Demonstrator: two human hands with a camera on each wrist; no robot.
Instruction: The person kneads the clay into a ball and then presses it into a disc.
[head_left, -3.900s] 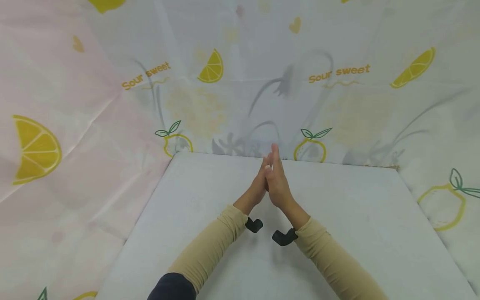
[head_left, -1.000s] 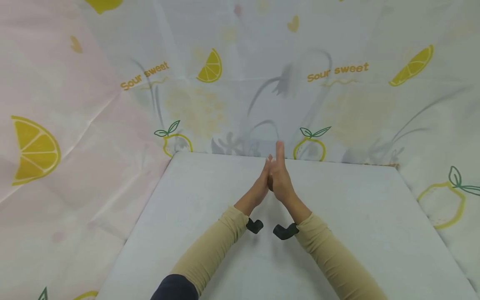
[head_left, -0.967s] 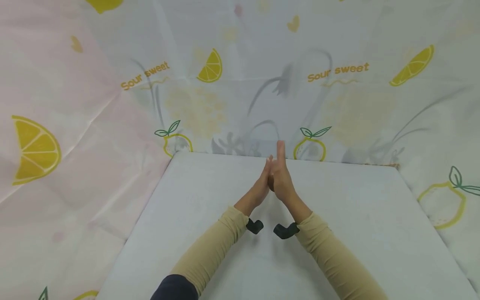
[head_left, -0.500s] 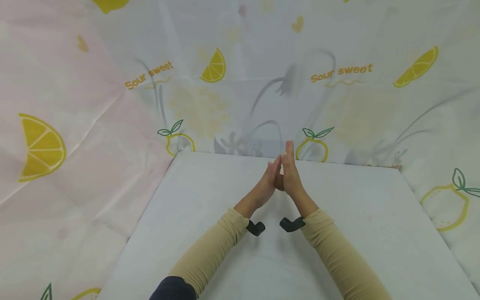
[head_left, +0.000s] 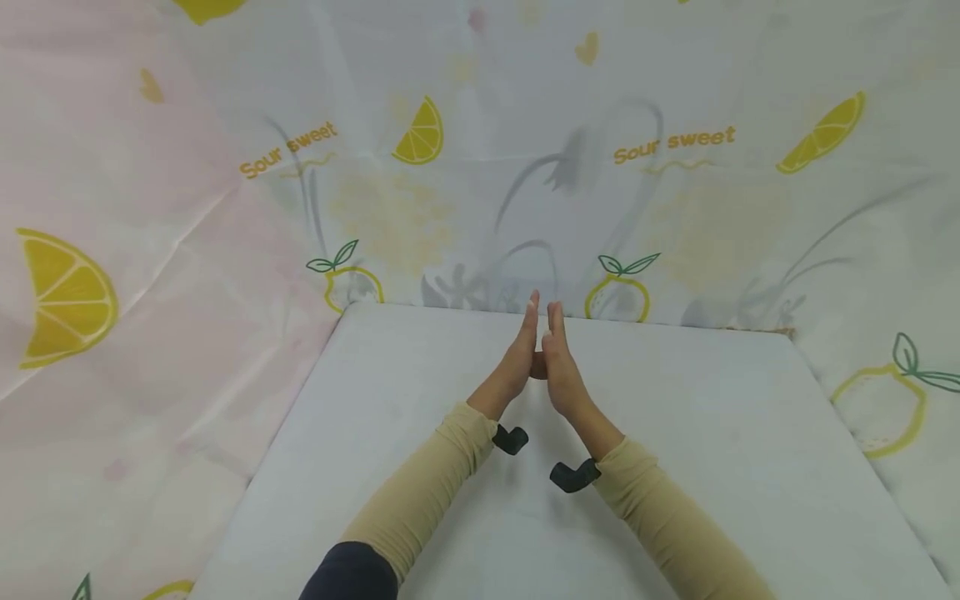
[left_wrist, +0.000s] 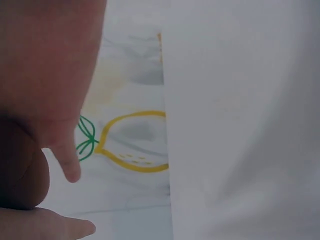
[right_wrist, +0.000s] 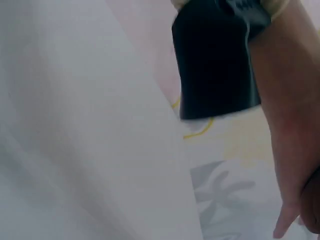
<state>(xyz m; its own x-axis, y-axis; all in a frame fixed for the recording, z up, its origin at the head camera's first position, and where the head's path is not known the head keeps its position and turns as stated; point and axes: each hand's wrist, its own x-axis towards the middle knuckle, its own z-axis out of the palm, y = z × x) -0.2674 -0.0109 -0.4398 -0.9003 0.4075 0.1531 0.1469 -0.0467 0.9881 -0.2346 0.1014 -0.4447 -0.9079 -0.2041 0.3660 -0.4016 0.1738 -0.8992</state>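
Above the white table, a smooth, brown rounded lump (head_left: 538, 367) sits between two facing palms. My left hand (head_left: 517, 358) presses it from the left with straight fingers pointing up and away. From the other side, my right hand (head_left: 561, 371) presses with its fingers straight too. The fingertips stand slightly apart. In the left wrist view the dark lump (left_wrist: 25, 175) bulges at the left edge between the palms. The right wrist view catches only part of the lump (right_wrist: 311, 205) at its right edge, beside the palm. Much of its surface is hidden by the hands.
The white tabletop (head_left: 697, 433) lies under both arms. A cloth printed with lemons (head_left: 480, 192) hangs behind it and along the sides. Dark wrist-mounted pieces (head_left: 575, 476) stick out below each cuff.
The palms have slid along each other with the lump between them: the left hand has moved forward and the right hand back. Both hands appear farther left in the head view than half a second ago.
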